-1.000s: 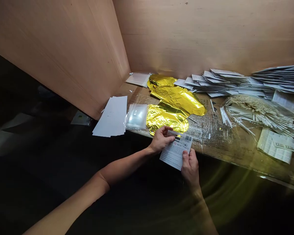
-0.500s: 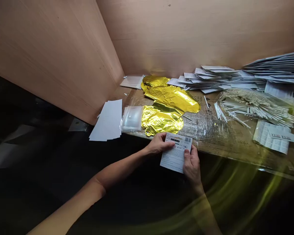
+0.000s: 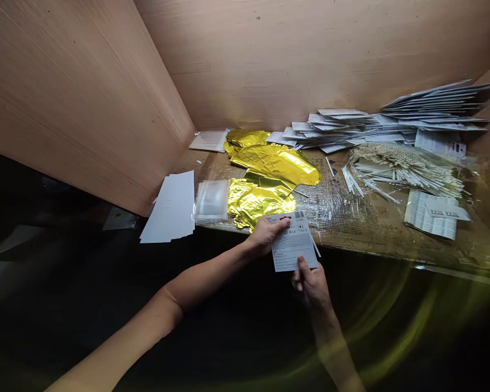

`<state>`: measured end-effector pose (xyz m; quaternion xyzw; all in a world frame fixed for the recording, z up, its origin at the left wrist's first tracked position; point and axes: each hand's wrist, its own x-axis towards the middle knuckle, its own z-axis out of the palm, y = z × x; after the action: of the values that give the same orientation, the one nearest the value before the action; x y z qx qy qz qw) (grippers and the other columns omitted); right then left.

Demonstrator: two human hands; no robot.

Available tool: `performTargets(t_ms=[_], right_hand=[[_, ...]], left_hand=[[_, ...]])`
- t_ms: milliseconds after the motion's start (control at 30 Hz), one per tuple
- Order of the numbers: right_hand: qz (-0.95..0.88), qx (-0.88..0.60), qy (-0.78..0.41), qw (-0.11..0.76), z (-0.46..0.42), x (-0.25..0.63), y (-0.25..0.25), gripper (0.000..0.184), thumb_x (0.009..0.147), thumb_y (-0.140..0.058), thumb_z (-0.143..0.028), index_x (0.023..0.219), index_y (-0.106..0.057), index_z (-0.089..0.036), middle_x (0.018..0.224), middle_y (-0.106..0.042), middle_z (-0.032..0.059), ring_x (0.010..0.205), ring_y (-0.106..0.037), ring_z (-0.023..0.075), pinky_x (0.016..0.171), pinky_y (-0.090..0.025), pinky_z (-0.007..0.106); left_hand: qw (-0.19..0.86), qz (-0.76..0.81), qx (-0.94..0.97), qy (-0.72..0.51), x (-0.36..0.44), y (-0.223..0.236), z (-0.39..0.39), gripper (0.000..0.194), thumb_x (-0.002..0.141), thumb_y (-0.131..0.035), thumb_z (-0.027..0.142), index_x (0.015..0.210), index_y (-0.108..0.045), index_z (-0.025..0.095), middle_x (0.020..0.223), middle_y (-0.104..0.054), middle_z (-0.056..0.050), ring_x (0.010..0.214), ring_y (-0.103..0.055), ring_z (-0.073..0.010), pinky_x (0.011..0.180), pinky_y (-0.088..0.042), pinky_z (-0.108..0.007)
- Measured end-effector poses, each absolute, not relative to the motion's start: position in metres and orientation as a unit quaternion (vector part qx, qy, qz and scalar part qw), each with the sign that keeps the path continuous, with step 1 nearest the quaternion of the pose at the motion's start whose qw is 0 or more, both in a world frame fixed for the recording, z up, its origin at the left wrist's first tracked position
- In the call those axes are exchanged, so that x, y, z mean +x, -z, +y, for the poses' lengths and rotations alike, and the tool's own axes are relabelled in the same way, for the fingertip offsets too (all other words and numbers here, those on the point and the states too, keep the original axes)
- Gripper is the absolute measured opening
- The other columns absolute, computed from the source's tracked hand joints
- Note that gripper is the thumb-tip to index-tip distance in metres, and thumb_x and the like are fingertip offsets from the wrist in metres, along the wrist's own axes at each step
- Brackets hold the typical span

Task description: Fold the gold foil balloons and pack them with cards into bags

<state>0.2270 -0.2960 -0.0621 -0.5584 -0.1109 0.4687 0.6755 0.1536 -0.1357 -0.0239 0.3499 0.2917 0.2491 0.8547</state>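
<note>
Fingers of your left hand and right hand pinch the card near the foil. You're apparently adjusting it; the next move calls for steadiness.

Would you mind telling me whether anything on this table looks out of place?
Slightly: a white stick lies loose, apart from the bundle of sticks, and the papers along the back wall are piled unevenly. The card in the left hand shows no obvious damage.
</note>
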Motion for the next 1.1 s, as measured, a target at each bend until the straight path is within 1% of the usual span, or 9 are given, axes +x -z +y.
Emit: performTargets(t_ms=[67, 133, 300, 500, 800, 867, 933, 1033, 1100], right_hand=[[-0.067, -0.577, -0.454, 0.675, -0.300, 0.216, 0.066, 0.054, 0.080, -0.086, -0.066, 0.094, -0.064, -0.019, 0.049, -0.052, -0.0083, 0.032, -0.039, 0.0068, 0.029, -0.028, 0.017], [-0.032, -0.590, -0.424, 0.687, -0.300, 0.210, 0.066, 0.053, 0.080, -0.086, -0.065, 0.093, -0.062, -0.019, 0.049, -0.054, -0.0079, 0.033, -0.044, 0.0083, 0.029, -0.032, 0.017], [-0.007, -0.575, -0.397, 0.716, -0.301, 0.215, 0.057, 0.057, 0.079, -0.089, -0.060, 0.111, -0.059, -0.023, 0.051, -0.057, -0.0108, 0.034, -0.047, 0.0099, 0.030, -0.039, 0.018], [-0.070, -0.510, -0.443, 0.734, -0.319, 0.230, 0.046, 0.062, 0.080, -0.092, -0.053, 0.121, -0.057, -0.023, 0.071, -0.074, -0.0023, 0.053, -0.069, 0.0156, 0.048, -0.059, 0.025], [-0.024, -0.583, -0.321, 0.746, -0.311, 0.221, 0.060, 0.055, 0.075, -0.089, -0.066, 0.078, -0.066, -0.016, 0.058, -0.069, 0.0019, 0.043, -0.065, 0.0170, 0.041, -0.056, 0.028], [0.002, -0.589, -0.296, 0.752, -0.308, 0.223, 0.062, 0.055, 0.075, -0.089, -0.066, 0.071, -0.062, -0.017, 0.053, -0.064, -0.0004, 0.041, -0.062, 0.0152, 0.039, -0.053, 0.026], [0.027, -0.590, -0.276, 0.759, -0.307, 0.228, 0.065, 0.054, 0.075, -0.089, -0.063, 0.068, -0.058, -0.019, 0.049, -0.059, -0.0040, 0.038, -0.057, 0.0126, 0.036, -0.048, 0.023], [0.056, -0.573, -0.275, 0.770, -0.306, 0.238, 0.071, 0.051, 0.073, -0.093, -0.053, 0.071, -0.054, -0.020, 0.049, -0.052, -0.0092, 0.037, -0.048, 0.0080, 0.034, -0.038, 0.019], [0.067, -0.551, -0.305, 0.774, -0.305, 0.242, 0.075, 0.049, 0.070, -0.095, -0.049, 0.074, -0.056, -0.020, 0.052, -0.053, -0.0100, 0.039, -0.048, 0.0064, 0.035, -0.036, 0.017]], left_hand=[[0.861, 0.286, 0.351, -0.232, 0.158, 0.026, -0.145, 0.059, 0.062, -0.100, 0.048, 0.102, -0.079, 0.010, 0.097, -0.080, -0.013, 0.082, -0.074, -0.0220, 0.085, -0.060, -0.038], [0.867, 0.278, 0.357, -0.209, 0.160, 0.032, -0.159, 0.060, 0.063, -0.100, 0.050, 0.102, -0.078, 0.010, 0.101, -0.079, -0.015, 0.086, -0.074, -0.0236, 0.087, -0.059, -0.039], [0.866, 0.263, 0.393, -0.163, 0.159, 0.049, -0.181, 0.067, 0.062, -0.099, 0.053, 0.107, -0.078, 0.008, 0.108, -0.078, -0.018, 0.092, -0.073, -0.0259, 0.087, -0.057, -0.037], [0.856, 0.286, 0.409, -0.136, 0.156, 0.041, -0.171, 0.063, 0.060, -0.099, 0.045, 0.106, -0.077, 0.008, 0.106, -0.078, -0.016, 0.088, -0.071, -0.0233, 0.085, -0.055, -0.035], [0.868, 0.213, 0.440, -0.083, 0.165, 0.039, -0.175, 0.060, 0.067, -0.094, 0.052, 0.105, -0.076, 0.009, 0.104, -0.077, -0.017, 0.089, -0.071, -0.0251, 0.085, -0.055, -0.036], [0.815, 0.202, 0.536, -0.082, 0.163, 0.038, -0.168, 0.055, 0.077, -0.087, 0.054, 0.109, -0.074, 0.011, 0.102, -0.077, -0.015, 0.090, -0.072, -0.0257, 0.085, -0.056, -0.037], [0.692, 0.240, 0.664, -0.153, 0.161, 0.037, -0.156, 0.050, 0.085, -0.080, 0.052, 0.118, -0.071, 0.015, 0.105, -0.076, -0.014, 0.096, -0.072, -0.0271, 0.090, -0.057, -0.040], [0.469, 0.217, 0.815, -0.264, 0.163, 0.037, -0.134, 0.049, 0.088, -0.077, 0.044, 0.129, -0.066, 0.019, 0.136, -0.068, -0.019, 0.130, -0.063, -0.0329, 0.113, -0.049, -0.049], [0.394, 0.105, 0.883, -0.231, 0.171, 0.042, -0.120, 0.048, 0.089, -0.076, 0.040, 0.133, -0.067, 0.020, 0.156, -0.055, -0.020, 0.152, -0.046, -0.0352, 0.126, -0.035, -0.053]])
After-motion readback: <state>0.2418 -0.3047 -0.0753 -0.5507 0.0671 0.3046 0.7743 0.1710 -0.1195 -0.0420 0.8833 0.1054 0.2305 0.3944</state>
